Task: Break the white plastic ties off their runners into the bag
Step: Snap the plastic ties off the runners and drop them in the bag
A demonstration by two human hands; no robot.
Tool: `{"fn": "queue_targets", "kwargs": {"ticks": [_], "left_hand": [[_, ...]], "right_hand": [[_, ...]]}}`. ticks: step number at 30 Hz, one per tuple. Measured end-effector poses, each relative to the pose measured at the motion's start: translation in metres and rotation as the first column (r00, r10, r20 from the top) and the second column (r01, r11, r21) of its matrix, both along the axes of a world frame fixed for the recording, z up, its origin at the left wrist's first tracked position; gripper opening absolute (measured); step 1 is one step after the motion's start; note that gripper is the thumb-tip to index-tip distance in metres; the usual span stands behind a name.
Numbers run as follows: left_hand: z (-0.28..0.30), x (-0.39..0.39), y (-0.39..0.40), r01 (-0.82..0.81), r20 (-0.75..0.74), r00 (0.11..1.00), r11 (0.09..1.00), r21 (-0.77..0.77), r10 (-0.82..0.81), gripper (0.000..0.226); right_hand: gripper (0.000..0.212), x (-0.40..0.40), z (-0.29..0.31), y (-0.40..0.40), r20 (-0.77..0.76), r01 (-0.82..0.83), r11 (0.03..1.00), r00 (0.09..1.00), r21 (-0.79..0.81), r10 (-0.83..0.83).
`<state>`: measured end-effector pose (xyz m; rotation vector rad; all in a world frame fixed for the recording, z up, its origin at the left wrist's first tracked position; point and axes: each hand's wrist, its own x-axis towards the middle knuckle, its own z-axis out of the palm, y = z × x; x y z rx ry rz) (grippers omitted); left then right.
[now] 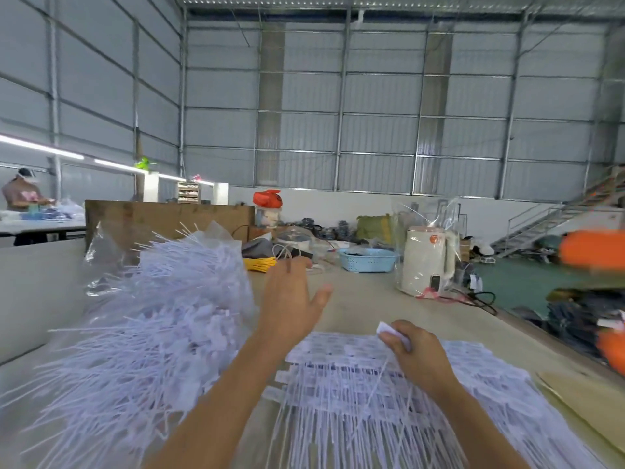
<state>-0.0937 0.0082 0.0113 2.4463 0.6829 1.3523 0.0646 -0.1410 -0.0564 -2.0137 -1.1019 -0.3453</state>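
A big clear plastic bag point(101, 258) on the left holds a heap of loose white plastic ties point(162, 319). In front of me lies a flat stack of white ties on their runners point(338, 394). My left hand point(291, 299) stretches forward over the table with straight, spread fingers and holds nothing, just right of the heap. My right hand point(412, 353) rests on the far right part of the stack and pinches the white head of a tie point(392, 333), whose thin tail trails down.
On the beige table point(365, 292) stand a cream kettle point(426, 262) in a clear wrapper, a blue basket point(367, 259), yellow gloves point(258, 264) and a small cooker. A wooden board stands behind the bag. A person works at a far left table.
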Motion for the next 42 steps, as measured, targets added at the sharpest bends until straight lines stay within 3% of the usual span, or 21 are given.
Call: {"fn": "queue_targets", "kwargs": {"ticks": [2, 4, 6, 10, 13, 17, 19, 21, 25, 28, 32, 34, 38, 40, 42], "left_hand": [[-0.009, 0.024, -0.027, 0.275, 0.024, 0.96, 0.917, -0.288, -0.28, 0.044], [-0.028, 0.047, -0.045, 0.334, -0.041, 0.912, 0.797, -0.503, -0.408, 0.044], [-0.051, 0.065, -0.055, 0.373, -0.051, 0.874, 0.734, -0.568, -0.483, 0.04], [-0.08, 0.077, -0.056, 0.403, 0.067, 0.897, 0.747, -0.528, -0.437, 0.037], [-0.086, 0.074, -0.053, 0.436, 0.17, 0.896, 0.739, -0.514, -0.41, 0.038], [-0.086, 0.066, -0.055, 0.49, 0.262, 0.87, 0.684, -0.541, -0.417, 0.039], [-0.086, 0.065, -0.056, 0.487, 0.251, 0.872, 0.699, -0.524, -0.42, 0.042], [-0.088, 0.065, -0.055, 0.459, 0.209, 0.887, 0.732, -0.504, -0.412, 0.043], [-0.087, 0.067, -0.055, 0.373, 0.043, 0.917, 0.816, -0.441, -0.396, 0.047], [-0.084, 0.068, -0.058, 0.23, -0.087, 0.955, 0.894, -0.385, -0.284, 0.046], [-0.081, 0.072, -0.059, 0.205, -0.083, 0.961, 0.879, -0.431, -0.265, 0.046], [-0.081, 0.074, -0.059, 0.22, -0.059, 0.951, 0.802, -0.555, -0.302, 0.046], [-0.084, 0.066, -0.045, 0.247, 0.055, 0.91, 0.432, -0.867, -0.41, 0.036], [-0.084, 0.058, -0.032, 0.285, 0.153, 0.905, 0.3, -0.91, -0.397, 0.037], [-0.082, 0.056, -0.023, 0.431, 0.366, 0.869, 0.145, -0.891, -0.334, 0.042]], "right_hand": [[0.012, -0.003, 0.005, -0.002, 0.011, -0.01, 1.0, 1.0, 0.023, 0.01], [0.013, -0.004, 0.007, -0.002, 0.005, -0.04, 0.999, 0.999, 0.027, 0.04], [0.014, -0.003, 0.006, -0.003, -0.023, -0.086, 0.996, 0.996, 0.034, 0.087], [0.031, 0.002, 0.001, -0.008, -0.136, -0.192, 0.981, 0.973, -0.034, 0.186], [0.049, 0.008, 0.001, -0.01, -0.193, -0.182, 0.978, 0.968, -0.098, 0.16], [0.025, 0.01, 0.001, -0.014, -0.177, -0.197, 0.974, 0.968, -0.112, 0.175], [0.039, 0.008, 0.001, -0.015, -0.179, -0.282, 0.952, 0.949, -0.121, 0.259], [0.039, 0.006, 0.004, -0.015, -0.166, -0.315, 0.937, 0.942, -0.15, 0.291], [0.026, 0.006, 0.003, -0.012, -0.092, -0.271, 0.936, 0.962, -0.223, 0.257], [0.024, 0.007, 0.001, -0.01, -0.013, -0.209, 0.931, 0.976, -0.3, 0.215], [0.02, 0.009, 0.004, -0.012, 0.049, -0.147, 0.933, 0.984, -0.328, 0.172], [0.018, 0.007, 0.006, -0.01, 0.067, -0.13, 0.929, 0.984, -0.347, 0.162], [0.018, 0.02, 0.012, -0.025, 0.18, 0.07, 0.909, 0.984, -0.411, 0.006], [0.024, 0.031, 0.018, -0.045, 0.146, 0.145, 0.93, 0.984, -0.339, -0.101], [0.031, 0.031, 0.025, -0.052, 0.143, 0.157, 0.96, 0.982, -0.232, -0.126]]}}
